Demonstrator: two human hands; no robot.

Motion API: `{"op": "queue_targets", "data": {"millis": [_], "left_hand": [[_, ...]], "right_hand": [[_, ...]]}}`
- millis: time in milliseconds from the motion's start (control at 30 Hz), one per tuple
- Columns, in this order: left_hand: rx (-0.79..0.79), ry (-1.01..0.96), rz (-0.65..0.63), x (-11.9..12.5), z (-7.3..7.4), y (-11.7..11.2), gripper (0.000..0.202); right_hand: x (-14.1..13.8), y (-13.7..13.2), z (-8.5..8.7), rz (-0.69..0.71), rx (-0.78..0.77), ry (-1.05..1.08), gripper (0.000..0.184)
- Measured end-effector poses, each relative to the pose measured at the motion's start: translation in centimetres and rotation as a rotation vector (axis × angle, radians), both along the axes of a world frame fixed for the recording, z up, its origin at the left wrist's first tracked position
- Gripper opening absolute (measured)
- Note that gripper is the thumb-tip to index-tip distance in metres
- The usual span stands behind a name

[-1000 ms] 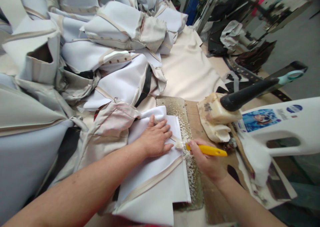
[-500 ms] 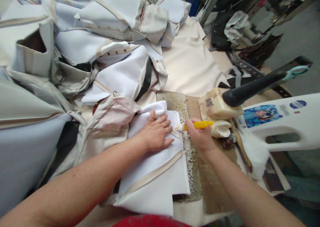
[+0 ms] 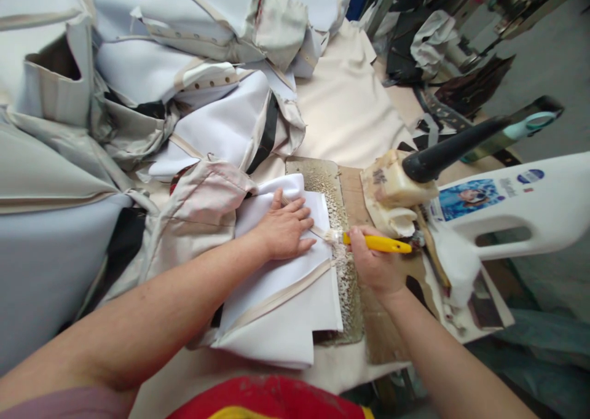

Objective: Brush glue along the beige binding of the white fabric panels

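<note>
My left hand (image 3: 284,225) lies flat with fingers spread on a white sewn panel (image 3: 290,302) with beige trim, pressing it down. My right hand (image 3: 375,262) is closed round the yellow handle of a brush (image 3: 378,243). Its bristles touch the right edge of the panel, just beyond my left fingertips. Under that edge is a board (image 3: 348,296) crusted with pale dried residue. A lined fabric part (image 3: 207,204) of the same piece bunches up left of my left hand.
White unfinished bags (image 3: 207,124) are heaped on the left and at the back. To the right stand a cut-open plastic container (image 3: 391,182) with a black handle and a white jug (image 3: 520,210) lying on its side. Beige sheet material (image 3: 345,105) covers the table behind.
My right hand and the brush have moved a little down along the panel's edge, and the handle now points more down to the right. My left hand stays on the panel.
</note>
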State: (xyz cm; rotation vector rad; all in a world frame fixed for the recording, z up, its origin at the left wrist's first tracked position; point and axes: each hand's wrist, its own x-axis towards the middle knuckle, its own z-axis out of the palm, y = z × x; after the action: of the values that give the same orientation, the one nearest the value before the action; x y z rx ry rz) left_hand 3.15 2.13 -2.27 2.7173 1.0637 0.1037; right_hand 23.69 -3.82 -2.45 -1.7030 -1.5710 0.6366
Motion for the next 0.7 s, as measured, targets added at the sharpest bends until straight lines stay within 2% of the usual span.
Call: {"op": "queue_targets", "data": {"millis": [233, 300, 467, 567, 700], "left_hand": [[0.008, -0.008, -0.014, 0.0, -0.1, 0.1, 0.042], [0.015, -0.010, -0.013, 0.0, -0.1, 0.0, 0.041], [0.016, 0.008, -0.003, 0.0, -0.1, 0.0, 0.041], [0.019, 0.010, -0.004, 0.0, -0.2, 0.0, 0.041], [0.013, 0.009, -0.007, 0.0, -0.1, 0.0, 0.042]], "right_hand": [[-1.4, -4.9, 1.7, -0.018, -0.205, 0.091, 0.035], [-1.3, -4.8, 2.0, -0.047, -0.196, 0.091, 0.034], [-0.4, -2.4, 1.4, -0.120, -0.101, 0.028, 0.034], [-0.1, -2.4, 1.1, -0.206, -0.055, 0.006, 0.034], [-0.4, -3.4, 0.7, -0.073, -0.070, 0.033, 0.035]]}}
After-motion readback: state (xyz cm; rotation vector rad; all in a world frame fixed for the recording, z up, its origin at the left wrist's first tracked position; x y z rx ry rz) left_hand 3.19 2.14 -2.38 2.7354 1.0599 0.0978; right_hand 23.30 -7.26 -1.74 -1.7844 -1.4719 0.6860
